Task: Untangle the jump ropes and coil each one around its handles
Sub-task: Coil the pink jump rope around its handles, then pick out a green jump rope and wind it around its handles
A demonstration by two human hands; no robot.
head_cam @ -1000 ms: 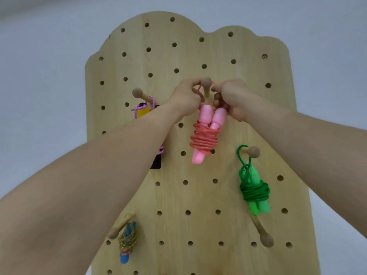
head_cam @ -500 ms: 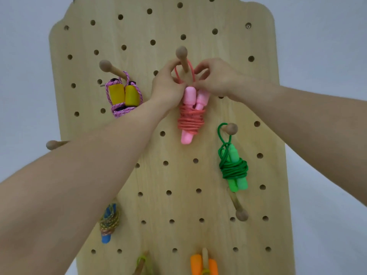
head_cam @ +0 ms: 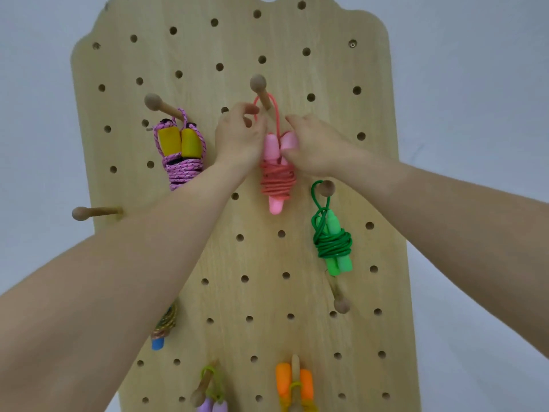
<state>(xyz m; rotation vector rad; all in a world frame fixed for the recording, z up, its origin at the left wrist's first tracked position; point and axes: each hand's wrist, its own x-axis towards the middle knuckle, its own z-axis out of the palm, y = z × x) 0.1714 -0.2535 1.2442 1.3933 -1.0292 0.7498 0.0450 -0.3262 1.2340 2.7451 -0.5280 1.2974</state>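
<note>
Rope (head_cam: 277, 182) in tight coral coil

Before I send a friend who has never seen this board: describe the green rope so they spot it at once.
Find the wooden pegboard. On its right side, just below the right hand, a bundle hangs by a loop from a round-headed peg. That is the green rope: the only all-green one, cord wound round two lighter green handles, unlike the pink rope up-left.

Bare studio: wooden pegboard (head_cam: 267, 254), blank wall (head_cam: 475, 84)
</note>
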